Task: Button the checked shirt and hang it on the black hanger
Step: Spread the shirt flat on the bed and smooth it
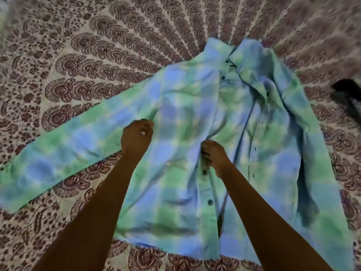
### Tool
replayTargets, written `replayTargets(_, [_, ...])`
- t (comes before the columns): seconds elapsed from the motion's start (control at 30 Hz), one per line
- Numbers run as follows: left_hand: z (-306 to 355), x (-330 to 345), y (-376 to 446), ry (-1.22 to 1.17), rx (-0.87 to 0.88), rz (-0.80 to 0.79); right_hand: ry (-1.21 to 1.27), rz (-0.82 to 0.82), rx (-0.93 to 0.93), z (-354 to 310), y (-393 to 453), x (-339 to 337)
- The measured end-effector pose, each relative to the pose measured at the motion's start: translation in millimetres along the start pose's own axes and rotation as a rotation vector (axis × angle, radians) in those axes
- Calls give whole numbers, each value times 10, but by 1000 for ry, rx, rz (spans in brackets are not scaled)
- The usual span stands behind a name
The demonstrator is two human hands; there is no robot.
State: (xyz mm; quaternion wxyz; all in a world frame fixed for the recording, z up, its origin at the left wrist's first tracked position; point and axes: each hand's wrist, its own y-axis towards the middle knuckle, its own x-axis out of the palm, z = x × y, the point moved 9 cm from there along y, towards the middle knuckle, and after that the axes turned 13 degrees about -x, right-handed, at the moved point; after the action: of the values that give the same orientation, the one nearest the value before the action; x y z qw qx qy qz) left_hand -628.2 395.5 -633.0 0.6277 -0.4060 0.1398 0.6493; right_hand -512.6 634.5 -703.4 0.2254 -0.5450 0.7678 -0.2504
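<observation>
The soft, limp green-and-blue checked cotton shirt [185, 122] is pinched by the left hand [136, 135] at its side and by the right hand [214, 155] at its button edge, where it is best held.

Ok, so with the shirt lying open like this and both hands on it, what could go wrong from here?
1. The checked shirt is bunched and twisted along the front, so a button could go in the wrong hole.
2. The left hand grips fabric at the sleeve seam; pulling may skew the placket under the right hand.
3. The black hanger sits at the frame's edge, an awkward reach.
</observation>
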Motion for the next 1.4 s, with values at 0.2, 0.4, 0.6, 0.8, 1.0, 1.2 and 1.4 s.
replayTargets(0.2, [518,674,684,411,248,-152,371,-83,150,-72,507,-38])
replayTargets(0.4, [330,684,927,576,91,-114,365,313,-99,-158,708,-922])
replayTargets(0.6, [924,612,1125,686,59,96,153,227,-49,-255,981,-890])
replayTargets(0.8, [1627,690,1545,521,273,273,324,119,-128,-999,1670,-658])
replayTargets(1.0, [1469,1145,2279,396,65,-118,212,88,-85,-1456,2192,-511])
replayTargets(1.2, [1719,1257,2246,219,212,-411,247,272,-178,-1574,2446,-714])
replayTargets(1.4, [1811,1017,2654,117,235,-154,68,123,-429,-2014,2665,-611])
